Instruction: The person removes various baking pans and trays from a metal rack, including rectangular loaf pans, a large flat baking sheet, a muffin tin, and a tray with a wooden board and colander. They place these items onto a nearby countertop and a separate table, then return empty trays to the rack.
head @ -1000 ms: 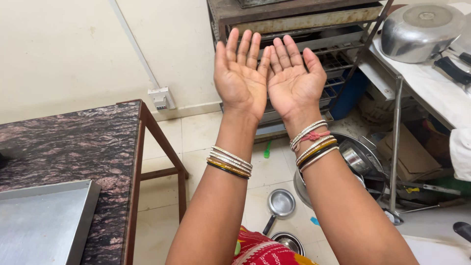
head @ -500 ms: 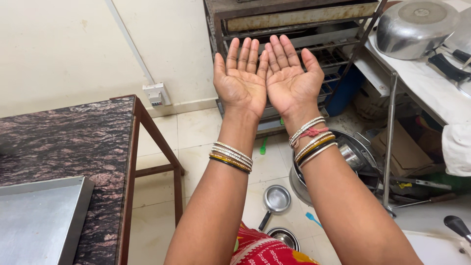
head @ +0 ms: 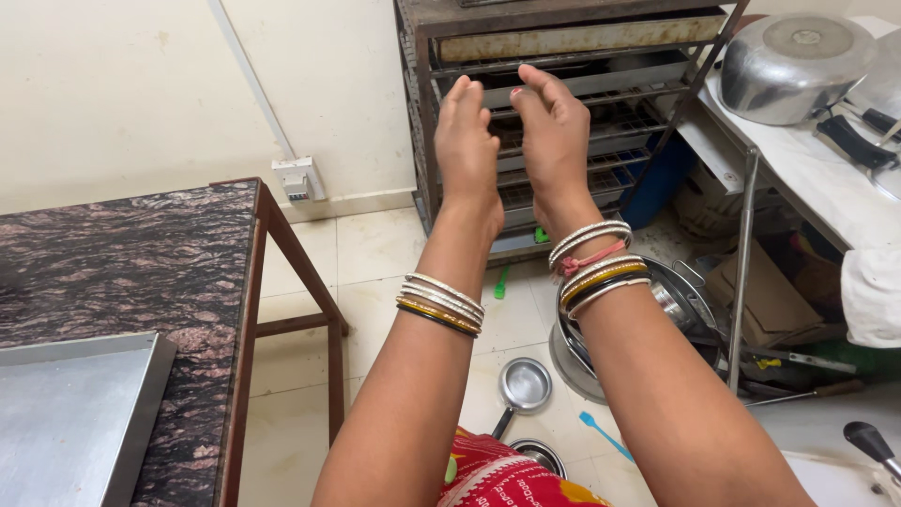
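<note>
My left hand (head: 466,141) and my right hand (head: 555,131) are raised side by side in front of me, in mid-turn and a little blurred, thumb edges towards me. Both are empty, with the fingers stretched out and close together. Each wrist carries several bangles. The hands hang in the air before a metal rack (head: 582,56) and touch nothing.
A dark stone-topped table (head: 141,263) with a steel tray (head: 66,413) stands at left. A steel counter (head: 817,160) at right holds an upturned pot (head: 798,61). Pans (head: 524,387) and a large pot (head: 657,300) sit on the tiled floor below my arms.
Both hands have rotated from palms facing up towards me to edge-on, turning over. The arms stay in about the same place.
</note>
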